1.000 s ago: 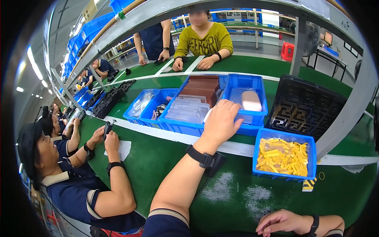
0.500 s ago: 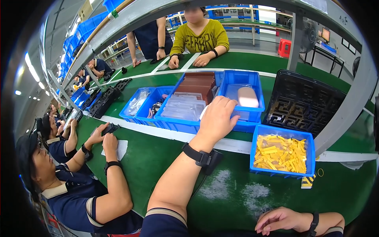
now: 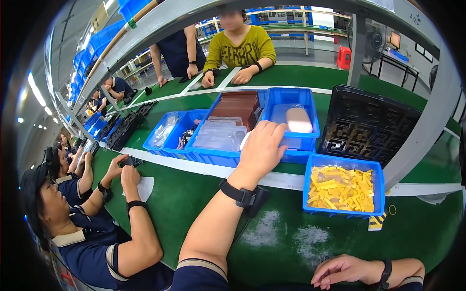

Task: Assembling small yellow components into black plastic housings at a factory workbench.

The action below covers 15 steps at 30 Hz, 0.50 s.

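My left hand point(image 3: 262, 148) reaches over the front wall of the blue bins, back of the hand up, fingers bent downward. A white edge point(image 3: 244, 141) shows beside its knuckles; the rest of that thing is hidden under the hand. Left of the hand, clear plastic pieces point(image 3: 218, 134) lie in a blue bin, with a row of brown flat pieces point(image 3: 235, 105) behind them. A pale pink rounded object point(image 3: 299, 120) rests in the bin to the right. Low at the right, my right hand point(image 3: 341, 270) lies on the green table, loosely curled and holding nothing.
A blue bin of yellow strips point(image 3: 342, 189) stands at the right, before a black patterned tray point(image 3: 366, 127) and a grey post point(image 3: 417, 126). Two smaller bins point(image 3: 167, 131) stand left. A co-worker point(image 3: 104, 233) works close at my left; another person point(image 3: 239, 48) sits opposite.
The whole view has shifted slightly to the left. My left hand stays at the same place over the bins, and my right hand has hardly moved.
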Tool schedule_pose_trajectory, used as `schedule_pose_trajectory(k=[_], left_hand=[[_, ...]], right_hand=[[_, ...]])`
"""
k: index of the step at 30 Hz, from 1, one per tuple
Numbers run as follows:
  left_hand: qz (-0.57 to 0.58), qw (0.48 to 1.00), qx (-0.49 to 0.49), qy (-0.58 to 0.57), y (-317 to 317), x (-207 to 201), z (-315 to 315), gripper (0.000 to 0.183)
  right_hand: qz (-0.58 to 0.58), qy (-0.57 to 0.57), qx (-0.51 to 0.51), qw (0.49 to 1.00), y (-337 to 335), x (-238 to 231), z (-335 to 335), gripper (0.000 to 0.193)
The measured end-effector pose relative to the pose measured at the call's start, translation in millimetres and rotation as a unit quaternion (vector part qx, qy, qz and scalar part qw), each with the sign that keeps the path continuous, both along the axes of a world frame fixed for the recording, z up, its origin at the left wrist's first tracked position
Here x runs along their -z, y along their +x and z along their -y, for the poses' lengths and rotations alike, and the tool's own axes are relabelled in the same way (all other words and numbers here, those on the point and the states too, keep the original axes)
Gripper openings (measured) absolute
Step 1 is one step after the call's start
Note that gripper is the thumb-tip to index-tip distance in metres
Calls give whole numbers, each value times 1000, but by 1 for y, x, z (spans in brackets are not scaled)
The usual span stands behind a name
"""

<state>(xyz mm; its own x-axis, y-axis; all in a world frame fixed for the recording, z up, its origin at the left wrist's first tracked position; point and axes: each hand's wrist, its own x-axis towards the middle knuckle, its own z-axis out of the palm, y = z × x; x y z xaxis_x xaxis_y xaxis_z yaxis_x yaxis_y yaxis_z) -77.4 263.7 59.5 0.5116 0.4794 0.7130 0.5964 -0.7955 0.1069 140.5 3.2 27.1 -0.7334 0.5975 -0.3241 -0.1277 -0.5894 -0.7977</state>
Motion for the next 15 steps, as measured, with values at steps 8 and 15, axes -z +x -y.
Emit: schedule_pose_trajectory(k=[8,15], left_hand=[[10,1000,5,5,0,-2,1,37],[20,1000,4,18,-2,1,-1,30]], right_hand=[[0,-4,1,1000,-1,0,3,19],[0,-1,-4,1000,-1,2,1,19]])
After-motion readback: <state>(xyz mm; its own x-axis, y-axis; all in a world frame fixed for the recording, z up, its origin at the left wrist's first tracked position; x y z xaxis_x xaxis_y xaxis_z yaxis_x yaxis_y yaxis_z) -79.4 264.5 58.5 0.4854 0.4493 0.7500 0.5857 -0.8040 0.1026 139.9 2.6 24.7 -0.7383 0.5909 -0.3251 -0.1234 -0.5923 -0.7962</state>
